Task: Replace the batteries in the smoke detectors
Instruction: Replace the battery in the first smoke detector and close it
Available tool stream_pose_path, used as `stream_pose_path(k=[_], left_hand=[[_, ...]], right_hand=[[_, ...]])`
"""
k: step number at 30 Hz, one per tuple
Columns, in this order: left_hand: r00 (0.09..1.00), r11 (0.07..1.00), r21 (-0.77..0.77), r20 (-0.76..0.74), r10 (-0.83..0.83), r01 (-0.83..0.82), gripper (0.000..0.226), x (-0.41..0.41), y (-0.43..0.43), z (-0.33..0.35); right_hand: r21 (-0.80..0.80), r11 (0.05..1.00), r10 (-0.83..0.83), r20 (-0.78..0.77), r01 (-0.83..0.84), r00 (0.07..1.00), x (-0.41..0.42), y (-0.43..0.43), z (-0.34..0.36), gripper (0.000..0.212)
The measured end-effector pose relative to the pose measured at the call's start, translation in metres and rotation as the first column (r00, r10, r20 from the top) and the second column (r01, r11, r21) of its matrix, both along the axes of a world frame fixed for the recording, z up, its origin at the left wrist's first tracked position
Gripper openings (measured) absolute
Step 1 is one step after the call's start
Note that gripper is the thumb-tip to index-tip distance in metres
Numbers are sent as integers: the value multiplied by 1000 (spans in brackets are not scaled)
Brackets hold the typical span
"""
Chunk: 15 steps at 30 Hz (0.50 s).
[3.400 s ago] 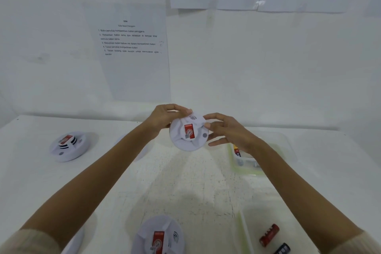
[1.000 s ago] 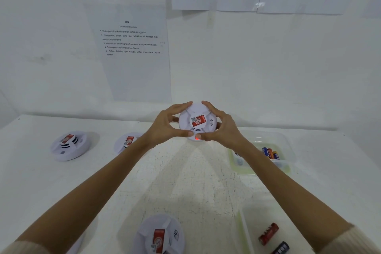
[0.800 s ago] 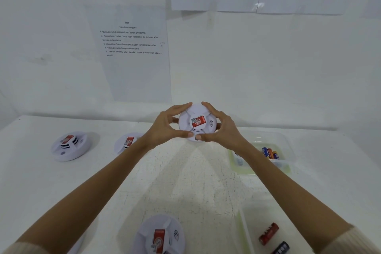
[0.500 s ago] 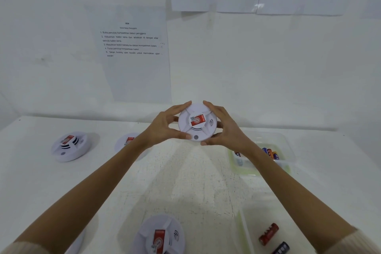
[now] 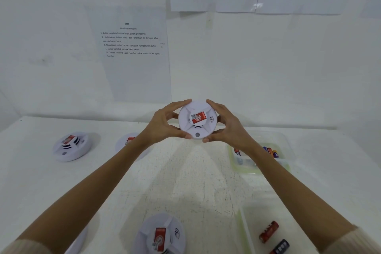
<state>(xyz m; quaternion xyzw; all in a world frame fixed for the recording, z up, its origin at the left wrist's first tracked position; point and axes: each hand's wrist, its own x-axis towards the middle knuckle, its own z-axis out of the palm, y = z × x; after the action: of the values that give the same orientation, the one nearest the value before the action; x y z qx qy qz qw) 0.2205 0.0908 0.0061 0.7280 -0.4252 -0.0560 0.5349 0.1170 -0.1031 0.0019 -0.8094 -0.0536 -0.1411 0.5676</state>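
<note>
At the bottom edge lies one smoke detector (image 5: 159, 235); in the lower right, a tray (image 5: 245, 231) holds two batteries (image 5: 268, 231). At centre frame, left hand (image 5: 165, 125) and right hand (image 5: 228, 127) clasp a raised detector (image 5: 197, 120) by its rim: seemingly light, rigid, smooth plastic. Two further detectors (image 5: 71, 146) rest mid-left; four show in all.

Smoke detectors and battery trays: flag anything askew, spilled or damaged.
Nothing stands out. Both hands, left hand and right hand, hold one smoke detector face-on above the table; it looks closed and intact. The far-left detector sits flat. Batteries lie inside the near tray, none spilled.
</note>
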Motion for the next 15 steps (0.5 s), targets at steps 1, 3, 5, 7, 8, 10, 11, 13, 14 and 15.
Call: stream_pose_path(k=[1, 3, 5, 7, 8, 10, 11, 13, 14, 15], left_hand=[[1000, 1000, 1, 8, 1, -1, 84, 0, 0, 0], [1000, 1000, 4, 23, 1, -1, 82, 1, -1, -1], [1000, 1000, 2, 11, 6, -6, 83, 1, -1, -2], [1000, 1000, -1, 2, 12, -12, 83, 0, 0, -1], [1000, 1000, -2, 5, 13, -13, 83, 0, 0, -1], [1000, 1000, -3, 11, 16, -16, 83, 0, -1, -1], [1000, 1000, -2, 17, 16, -16, 82, 0, -1, -1], [999, 1000, 3, 30, 15, -16, 82, 1, -1, -1], [999, 1000, 4, 36, 14, -14, 82, 1, -1, -2], [999, 1000, 6, 41, 12, -12, 82, 2, -1, -3]], right_hand=[[-4, 1000, 1, -1, -1, 1000, 0, 0, 0, 97], [-14, 1000, 7, 4, -7, 1000, 0, -1, 0, 96], [-6, 1000, 14, 5, -14, 1000, 0, -1, 0, 96], [10, 1000, 14, 2, -14, 1000, 0, -2, 0, 96], [14, 1000, 9, -1, -9, 1000, 0, -2, 0, 96], [11, 1000, -3, 0, 3, 1000, 0, -2, -1, 96], [4, 1000, -10, 4, 10, 1000, 1, -2, -1, 96], [-16, 1000, -22, 9, 23, 1000, 1, -2, -2, 96], [-24, 999, -27, 12, 27, 1000, 1, -2, -2, 96], [-27, 999, -30, 12, 30, 999, 1, -2, -2, 96]])
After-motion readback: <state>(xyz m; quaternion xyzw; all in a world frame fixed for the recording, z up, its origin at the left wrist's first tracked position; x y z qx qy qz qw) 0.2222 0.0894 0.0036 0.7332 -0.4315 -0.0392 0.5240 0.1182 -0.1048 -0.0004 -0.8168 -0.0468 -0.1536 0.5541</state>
